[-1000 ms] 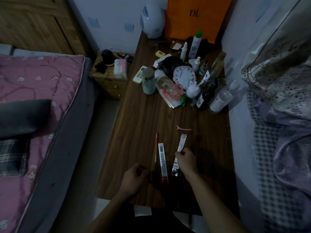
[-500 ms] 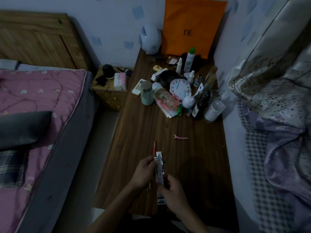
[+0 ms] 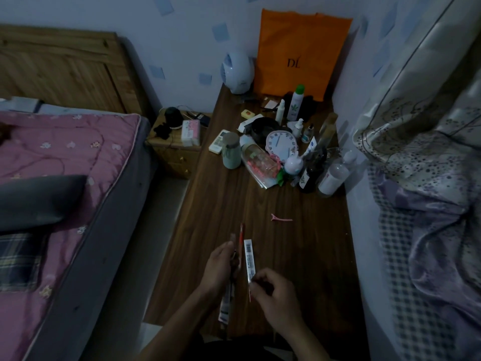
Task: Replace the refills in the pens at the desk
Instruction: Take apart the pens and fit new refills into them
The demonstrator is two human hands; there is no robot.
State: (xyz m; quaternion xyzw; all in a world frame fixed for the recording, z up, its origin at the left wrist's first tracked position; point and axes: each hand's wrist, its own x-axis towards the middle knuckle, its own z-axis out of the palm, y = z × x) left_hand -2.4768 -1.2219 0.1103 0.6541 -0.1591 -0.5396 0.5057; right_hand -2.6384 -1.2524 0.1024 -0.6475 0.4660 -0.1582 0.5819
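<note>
Refill packet (image 3: pixel 249 259) pinched at its near end by right hand (image 3: pixel 273 295); left hand (image 3: pixel 218 269) grips another packet (image 3: pixel 226 303).

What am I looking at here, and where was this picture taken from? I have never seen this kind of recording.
There is no machine: a person wears a wide-angle camera on the head, looking down at their own two bare hands over a dark wooden desk. The room is dim.

The left hand has a closed grip on a long narrow refill packet that hangs down below it. The right hand pinches the near end of a white barcode packet. A red pen lies just beyond the hands, and a pink hair clip further right.

The far end of the desk is crowded with bottles, a pink clock and an orange bag against the wall. A bed stands to the left.
</note>
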